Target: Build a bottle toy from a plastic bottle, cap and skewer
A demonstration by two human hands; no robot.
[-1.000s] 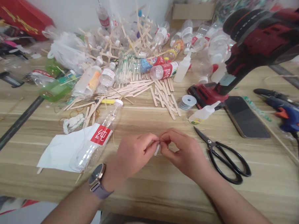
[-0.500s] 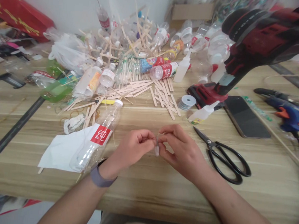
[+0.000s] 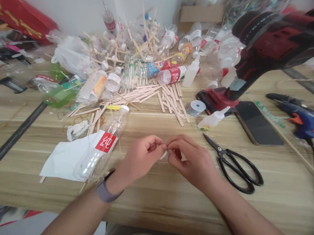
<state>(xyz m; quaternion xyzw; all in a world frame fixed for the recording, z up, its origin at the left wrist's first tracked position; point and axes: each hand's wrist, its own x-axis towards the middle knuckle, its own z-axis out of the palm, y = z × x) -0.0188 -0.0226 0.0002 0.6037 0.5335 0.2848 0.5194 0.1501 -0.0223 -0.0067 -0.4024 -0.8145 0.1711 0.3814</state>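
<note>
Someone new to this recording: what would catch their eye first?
The large red-and-black drill jumps out first, standing at the upper right. Next comes the jumble of plastic bottles and wooden sticks across the back of the table. At front centre, the left hand and right hand pinch a small whitish piece.

Pinched in the grip, a small whitish piece (image 3: 163, 155) is blurring too much for its material to show. Beneath the grip, the tabletop (image 3: 158, 197) is showing wood grain with a soft sheen. Left of it, a clear plastic bottle (image 3: 88, 164) is gleaming, glossy and smooth, while a paper-like sheet (image 3: 58, 161) is looking matt. Right of it, scissors (image 3: 221, 151) are pairing dull metal blades with smooth black handles. Beyond it, flat sticks (image 3: 139, 93) are showing matt, bare wood.
</note>
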